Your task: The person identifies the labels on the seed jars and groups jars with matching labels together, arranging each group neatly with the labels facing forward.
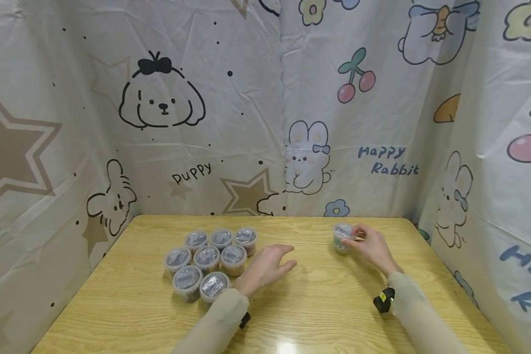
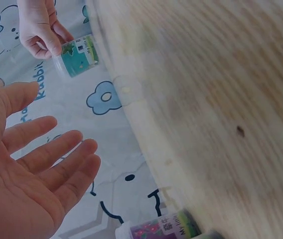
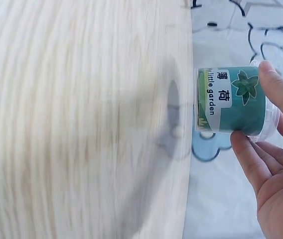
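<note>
At left on the wooden table (image 1: 318,305), eight lidded cups (image 1: 206,256), all upright and bunched in rough rows, perhaps to save room and keep every lid in sight. Just beside these, the left hand (image 1: 267,265), holding nothing, fingers stretched and loosely spread, thumb apart, palm turned inward, forearm slanting in from below. Well apart at right, toward the table's back edge, a green-labelled cup (image 1: 340,243), upright, pinched by the right hand (image 1: 372,247) between thumb and fingers near the lid, likely to leave the base free. Apparently just above the wood, judging by a shadow (image 3: 174,104) apart from the base. Right forearm slanting up and inward from the lower right.
</note>
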A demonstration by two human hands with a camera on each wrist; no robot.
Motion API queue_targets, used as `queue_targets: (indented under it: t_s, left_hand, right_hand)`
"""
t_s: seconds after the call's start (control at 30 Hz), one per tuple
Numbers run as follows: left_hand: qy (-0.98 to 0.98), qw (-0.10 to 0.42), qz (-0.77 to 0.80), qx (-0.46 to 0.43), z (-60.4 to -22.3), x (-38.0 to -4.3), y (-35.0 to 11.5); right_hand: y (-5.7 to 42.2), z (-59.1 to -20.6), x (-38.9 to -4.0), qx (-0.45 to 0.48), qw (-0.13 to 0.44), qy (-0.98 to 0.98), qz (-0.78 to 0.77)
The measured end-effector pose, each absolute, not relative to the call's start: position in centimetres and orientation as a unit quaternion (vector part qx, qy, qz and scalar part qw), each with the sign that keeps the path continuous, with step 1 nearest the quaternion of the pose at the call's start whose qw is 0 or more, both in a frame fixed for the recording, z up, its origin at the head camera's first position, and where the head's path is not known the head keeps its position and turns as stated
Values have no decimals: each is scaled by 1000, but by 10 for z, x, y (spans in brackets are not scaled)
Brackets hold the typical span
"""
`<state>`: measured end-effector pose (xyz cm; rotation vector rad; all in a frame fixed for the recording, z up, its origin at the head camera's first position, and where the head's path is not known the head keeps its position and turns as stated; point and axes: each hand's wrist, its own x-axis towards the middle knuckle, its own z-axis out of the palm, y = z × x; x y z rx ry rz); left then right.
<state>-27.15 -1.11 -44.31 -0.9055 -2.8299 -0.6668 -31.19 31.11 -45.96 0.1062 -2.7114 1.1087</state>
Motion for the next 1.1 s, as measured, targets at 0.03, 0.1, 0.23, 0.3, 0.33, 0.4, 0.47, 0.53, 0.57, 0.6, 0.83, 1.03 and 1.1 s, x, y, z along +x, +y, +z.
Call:
queue_targets:
  t_s: [0.03,0.1,0.23,0.3,0.33,0.4,0.47,0.53,0.57,0.6,0.83,1.03,1.1]
  left_hand:
    - [-930,46,-215,-295,-444,-272,-11]
    - [-932,42,-209,-294,-445,-272,-10]
    - [-934,37,-199,-294,-447,-272,-8]
    - [-935,33,-194,-295,-448,-272,-7]
    - [-936,29,-191,-296,-448,-272,-7]
    - [-936,21,-185,-298,-449,-272,-6]
    - [-937,11,-179,-300,-451,-272,-6]
    - [-938,3,-174,-301,-453,-271,-6]
    - [-938,1,-171,-303,-454,-271,-6]
    - [-938,-1,-168,-304,-455,-271,-7]
    - [-935,-3,-147,-322,-461,-268,-8]
    - [-935,-3,-148,-323,-465,-266,-10]
    - [-934,-1,-151,-322,-465,-265,-10]
  right_hand:
    - [315,-460,-313,35,106,-922,372]
    - [323,-463,-316,36,107,-925,364]
    - [340,-467,-320,37,115,-930,347]
    - [348,-469,-322,37,119,-932,340]
    - [352,-469,-323,35,120,-934,336]
    - [358,-470,-324,33,122,-936,329]
    - [364,-470,-325,29,119,-938,326]
    - [369,-470,-325,25,116,-938,325]
    - [371,-470,-325,21,113,-938,326]
    - [374,-471,-325,17,110,-939,325]
    - [388,-471,-324,3,90,-934,345]
    - [399,-467,-323,21,78,-936,343]
    - [402,-464,-323,27,69,-936,345]
